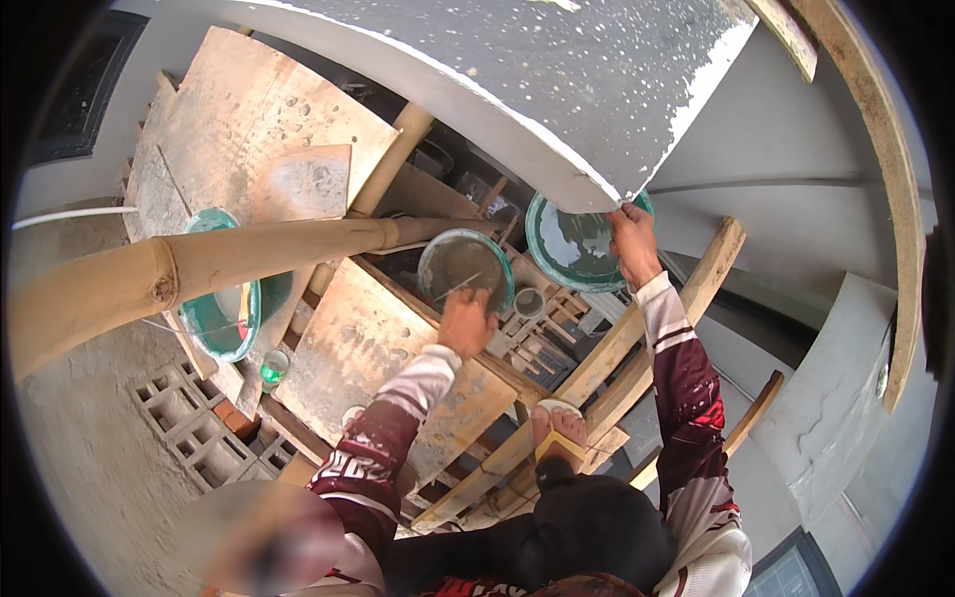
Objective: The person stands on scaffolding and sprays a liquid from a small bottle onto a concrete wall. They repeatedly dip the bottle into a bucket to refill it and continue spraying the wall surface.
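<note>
My left hand (468,320) is at the near rim of a green bucket (466,261) with murky grey contents. Its fingers are curled around what looks like the bucket's thin handle (460,286), though the grip is partly hidden. Out to the right, my right hand (634,244) closes on the lower corner of a grey, white-edged block (597,90) that hangs overhead. Behind that hand stands a wide green tub (572,239) of cloudy water. A small grey cup (528,302) sits between the two vessels.
A bamboo pole (269,251) crosses in front of another green tub (221,318) at left. Stained plywood boards (368,348) form the platform, and timber rails (617,368) slope up at right. Below lie hollow blocks (204,428) and a green bottle (275,368). My foot (559,433) is on the timber.
</note>
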